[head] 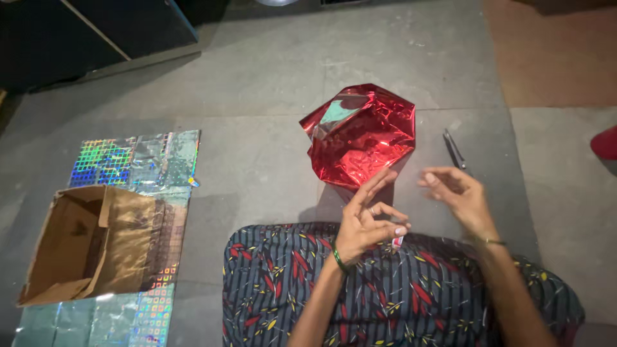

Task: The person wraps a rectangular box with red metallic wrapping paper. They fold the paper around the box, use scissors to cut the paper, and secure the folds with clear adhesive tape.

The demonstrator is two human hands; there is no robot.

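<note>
A bundle wrapped in shiny red foil paper sits on the grey floor ahead of my lap. My left hand hovers just below it, pinching a small white and red item, possibly a tape piece or roll; I cannot tell which. My right hand is raised beside it, fingers curled and apart, holding nothing that I can see. Both hands are above my patterned cloth lap, apart from the red bundle.
Dark scissors lie on the floor right of the red bundle. At left, an open cardboard box rests on a holographic silver sheet. A red object shows at the right edge. Dark furniture stands at the far left.
</note>
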